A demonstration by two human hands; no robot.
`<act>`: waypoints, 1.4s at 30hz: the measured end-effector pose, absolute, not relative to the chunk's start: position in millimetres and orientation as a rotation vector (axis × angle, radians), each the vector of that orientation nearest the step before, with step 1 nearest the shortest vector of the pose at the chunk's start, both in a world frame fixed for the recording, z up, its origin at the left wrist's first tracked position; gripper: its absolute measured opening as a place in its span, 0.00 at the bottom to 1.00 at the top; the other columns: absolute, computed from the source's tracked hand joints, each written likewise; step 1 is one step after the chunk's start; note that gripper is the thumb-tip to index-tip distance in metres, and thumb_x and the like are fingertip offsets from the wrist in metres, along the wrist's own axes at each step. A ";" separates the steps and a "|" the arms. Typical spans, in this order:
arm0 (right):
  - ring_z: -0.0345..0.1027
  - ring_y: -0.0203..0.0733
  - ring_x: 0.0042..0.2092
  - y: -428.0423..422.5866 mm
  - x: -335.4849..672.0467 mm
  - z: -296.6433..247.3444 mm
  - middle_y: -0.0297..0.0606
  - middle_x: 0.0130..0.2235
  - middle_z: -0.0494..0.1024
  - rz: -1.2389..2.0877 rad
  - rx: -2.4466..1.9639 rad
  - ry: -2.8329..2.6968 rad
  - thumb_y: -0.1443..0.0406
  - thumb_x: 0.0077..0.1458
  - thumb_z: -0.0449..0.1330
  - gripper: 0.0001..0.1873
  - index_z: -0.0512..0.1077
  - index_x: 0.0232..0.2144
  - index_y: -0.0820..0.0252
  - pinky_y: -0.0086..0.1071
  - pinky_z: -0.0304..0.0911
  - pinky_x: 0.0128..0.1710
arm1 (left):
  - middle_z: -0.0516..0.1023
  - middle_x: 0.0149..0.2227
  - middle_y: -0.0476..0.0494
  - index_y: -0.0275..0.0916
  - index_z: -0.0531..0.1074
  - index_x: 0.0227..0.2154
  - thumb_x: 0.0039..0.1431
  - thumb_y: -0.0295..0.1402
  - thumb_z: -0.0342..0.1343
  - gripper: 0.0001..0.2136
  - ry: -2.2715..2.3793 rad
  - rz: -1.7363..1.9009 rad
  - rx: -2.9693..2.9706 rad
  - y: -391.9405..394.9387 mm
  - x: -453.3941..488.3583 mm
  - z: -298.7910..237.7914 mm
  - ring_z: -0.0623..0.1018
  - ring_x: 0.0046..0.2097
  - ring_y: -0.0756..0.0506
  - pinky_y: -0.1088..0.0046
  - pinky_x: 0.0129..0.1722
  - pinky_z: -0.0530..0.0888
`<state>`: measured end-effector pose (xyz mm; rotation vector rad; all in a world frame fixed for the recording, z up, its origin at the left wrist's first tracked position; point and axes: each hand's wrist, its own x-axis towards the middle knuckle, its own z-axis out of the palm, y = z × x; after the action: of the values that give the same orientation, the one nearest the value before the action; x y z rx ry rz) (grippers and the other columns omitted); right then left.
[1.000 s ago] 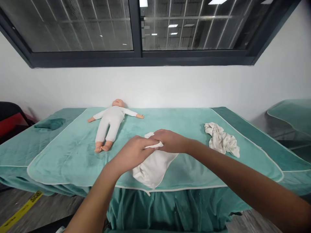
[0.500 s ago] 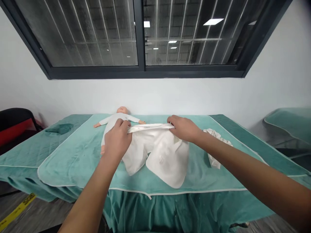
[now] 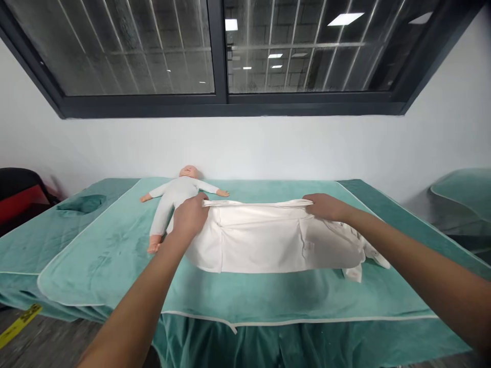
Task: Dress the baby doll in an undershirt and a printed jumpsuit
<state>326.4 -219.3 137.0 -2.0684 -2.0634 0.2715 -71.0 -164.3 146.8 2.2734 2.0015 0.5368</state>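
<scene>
A white seamed cloth (image 3: 261, 243), perhaps a baby swaddle wrap, is stretched between my two hands above the bed. My left hand (image 3: 191, 213) is closed on its upper left edge. At the upper right edge, my right hand (image 3: 326, 207) grips it with curled fingers. The lower part hangs down in a wide band with rounded corners. Beyond my left hand lies a baby doll (image 3: 178, 191) on its back in a pale bodysuit, arms spread. A crumpled white cloth (image 3: 372, 254) rests by my right forearm, partly hidden by the held cloth.
A light green cover (image 3: 115, 245) with pale piping lies over the bed. Behind the bed rise a white wall (image 3: 245, 145) and a dark-framed window (image 3: 222, 105). A black and red chair (image 3: 23, 197) stands at left; another green-covered surface (image 3: 464, 191) is at right.
My right hand has moved right, pulling the white cloth wide and taut. Its two hanging flaps have spread into one broad band. The view has shifted slightly closer.
</scene>
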 end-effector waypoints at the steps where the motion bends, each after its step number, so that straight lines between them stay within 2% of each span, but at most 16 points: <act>1: 0.73 0.48 0.42 -211.6 322.6 131.9 0.43 0.40 0.80 0.234 -2.107 -2.035 0.68 0.53 0.53 0.12 0.76 0.36 0.59 0.34 0.63 0.41 | 0.79 0.42 0.37 0.43 0.71 0.46 0.62 0.37 0.45 0.14 2.022 0.515 2.287 -155.9 -62.8 142.7 0.77 0.43 0.35 0.61 0.40 0.70; 4: 0.70 0.56 0.49 -198.1 285.9 94.9 0.58 0.47 0.77 0.101 -2.137 -1.958 0.71 0.54 0.52 0.19 0.72 0.47 0.68 0.45 0.62 0.48 | 0.74 0.50 0.28 0.35 0.68 0.51 0.61 0.31 0.45 0.17 2.048 0.607 2.332 -143.5 -31.6 110.5 0.74 0.50 0.33 0.56 0.46 0.70; 5: 0.67 0.56 0.53 -196.5 267.3 76.4 0.59 0.52 0.74 0.050 -2.083 -1.972 0.72 0.55 0.52 0.22 0.69 0.53 0.68 0.47 0.59 0.54 | 0.71 0.53 0.25 0.32 0.67 0.52 0.61 0.28 0.45 0.18 2.014 0.622 2.367 -144.1 -19.8 93.9 0.71 0.54 0.32 0.54 0.50 0.68; 6: 0.64 0.54 0.57 -195.4 247.7 56.3 0.57 0.56 0.71 0.039 -2.015 -2.022 0.72 0.56 0.52 0.25 0.67 0.56 0.67 0.46 0.56 0.58 | 0.70 0.54 0.27 0.33 0.67 0.52 0.61 0.27 0.45 0.17 1.954 0.612 2.403 -146.2 -8.2 75.6 0.70 0.56 0.34 0.55 0.53 0.66; 8: 0.58 0.48 0.63 -191.1 212.1 16.5 0.48 0.61 0.67 0.088 -1.868 -2.089 0.69 0.59 0.50 0.28 0.61 0.62 0.63 0.41 0.50 0.63 | 0.74 0.51 0.36 0.38 0.71 0.48 0.60 0.24 0.46 0.15 1.762 0.547 2.483 -150.3 12.3 38.3 0.71 0.55 0.41 0.64 0.55 0.66; 9: 0.57 0.48 0.63 -186.5 198.9 -0.8 0.49 0.62 0.66 0.105 -1.891 -2.057 0.67 0.61 0.49 0.28 0.60 0.63 0.66 0.40 0.51 0.63 | 0.75 0.51 0.37 0.38 0.72 0.47 0.61 0.25 0.46 0.14 1.702 0.523 2.492 -150.2 20.2 21.6 0.72 0.54 0.43 0.66 0.55 0.66; 12: 0.53 0.54 0.65 -160.9 183.0 -33.0 0.60 0.62 0.64 0.114 -2.011 -1.920 0.62 0.64 0.47 0.29 0.58 0.62 0.77 0.46 0.48 0.64 | 0.71 0.56 0.32 0.33 0.70 0.49 0.64 0.28 0.45 0.14 1.701 0.509 2.436 -135.1 32.2 -10.7 0.70 0.58 0.40 0.61 0.58 0.65; 15: 0.50 0.58 0.66 -128.3 189.8 -38.4 0.64 0.63 0.61 0.107 -2.104 -1.801 0.59 0.65 0.44 0.32 0.55 0.63 0.79 0.52 0.47 0.63 | 0.69 0.57 0.26 0.27 0.67 0.53 0.65 0.32 0.44 0.18 1.763 0.514 2.364 -104.2 34.0 -15.6 0.68 0.59 0.36 0.56 0.58 0.65; 17: 0.44 0.59 0.68 -111.2 194.9 -35.2 0.61 0.67 0.53 0.075 -2.125 -1.742 0.58 0.65 0.43 0.33 0.50 0.66 0.76 0.53 0.51 0.62 | 0.66 0.60 0.25 0.26 0.62 0.57 0.65 0.32 0.43 0.21 1.781 0.551 2.350 -84.2 36.5 -11.2 0.66 0.61 0.35 0.55 0.60 0.63; 19: 0.38 0.58 0.70 -100.3 197.2 -32.5 0.54 0.70 0.43 0.030 -2.097 -1.720 0.59 0.64 0.44 0.35 0.44 0.68 0.69 0.53 0.54 0.60 | 0.62 0.63 0.27 0.27 0.59 0.60 0.65 0.30 0.42 0.22 1.808 0.617 2.311 -68.6 42.4 -7.5 0.61 0.64 0.35 0.56 0.62 0.61; 21: 0.39 0.57 0.70 -94.1 198.4 -33.0 0.49 0.71 0.39 0.028 -2.058 -1.718 0.61 0.63 0.45 0.36 0.41 0.69 0.65 0.52 0.56 0.59 | 0.59 0.65 0.27 0.26 0.59 0.61 0.63 0.28 0.42 0.23 1.851 0.647 2.219 -57.3 51.0 -7.8 0.59 0.66 0.35 0.57 0.63 0.61; 25: 0.46 0.59 0.68 -86.0 207.2 -42.1 0.49 0.71 0.45 0.155 -2.079 -1.695 0.61 0.62 0.44 0.35 0.42 0.69 0.65 0.52 0.59 0.58 | 0.58 0.65 0.25 0.24 0.58 0.61 0.63 0.28 0.43 0.25 1.888 0.619 2.119 -41.6 67.0 -19.2 0.59 0.66 0.33 0.56 0.63 0.61; 31: 0.44 0.58 0.68 -72.6 226.9 -46.2 0.52 0.69 0.50 0.185 -2.078 -1.675 0.58 0.62 0.46 0.35 0.45 0.67 0.66 0.52 0.51 0.63 | 0.59 0.64 0.24 0.28 0.54 0.64 0.66 0.31 0.42 0.25 1.718 0.750 2.499 -25.6 60.8 -33.9 0.57 0.66 0.33 0.52 0.64 0.57; 34: 0.51 0.60 0.66 -63.7 232.6 -40.6 0.53 0.66 0.57 0.192 -2.114 -1.649 0.57 0.61 0.48 0.31 0.53 0.63 0.64 0.51 0.54 0.61 | 0.64 0.61 0.27 0.29 0.58 0.62 0.67 0.35 0.40 0.24 1.670 0.640 2.524 -21.0 51.5 -37.4 0.61 0.64 0.34 0.55 0.63 0.59; 37: 0.56 0.60 0.63 -56.3 235.7 -37.7 0.54 0.62 0.63 0.207 -2.130 -1.686 0.58 0.63 0.45 0.26 0.59 0.59 0.64 0.50 0.56 0.59 | 0.66 0.60 0.30 0.31 0.60 0.61 0.68 0.38 0.37 0.24 1.657 0.505 2.464 -19.6 47.3 -40.0 0.63 0.63 0.34 0.56 0.62 0.61; 42: 0.51 0.58 0.66 -55.1 235.9 -43.2 0.56 0.63 0.61 0.149 -2.124 -1.816 0.57 0.65 0.43 0.24 0.61 0.56 0.66 0.50 0.53 0.62 | 0.64 0.62 0.32 0.34 0.59 0.62 0.69 0.40 0.37 0.24 1.688 0.473 2.421 -19.5 48.2 -42.6 0.62 0.63 0.34 0.55 0.62 0.62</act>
<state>235.9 -55.1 -43.2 -2.1243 -1.8158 0.1492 48.2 -19.5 -42.6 2.4209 1.6878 0.4732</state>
